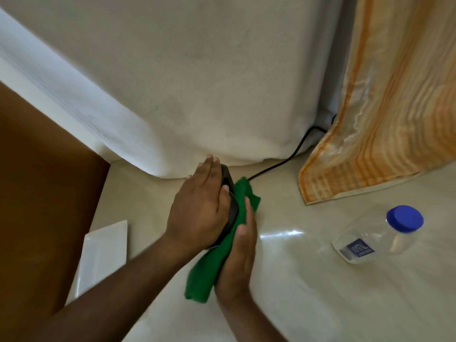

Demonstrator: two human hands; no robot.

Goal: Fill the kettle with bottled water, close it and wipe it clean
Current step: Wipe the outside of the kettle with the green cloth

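Observation:
The kettle [230, 193] stands on the pale floor, seen from above; only a strip of its black lid and handle shows. My left hand [202, 206] lies flat on top of it, fingers together, covering most of the lid. My right hand [238, 257] presses a green cloth [209, 267] against the kettle's right side. The cloth's upper end [246, 193] sticks out past my fingers. A clear plastic water bottle [377, 235] with a blue cap [404, 217] stands apart at the right, capped.
A black power cord [283, 164] runs from the kettle toward the back right. White fabric [197, 95] hangs behind, an orange striped cloth [382, 119] drapes at the right. A white rectangular tray [103, 255] lies at the left beside brown wood [44, 193].

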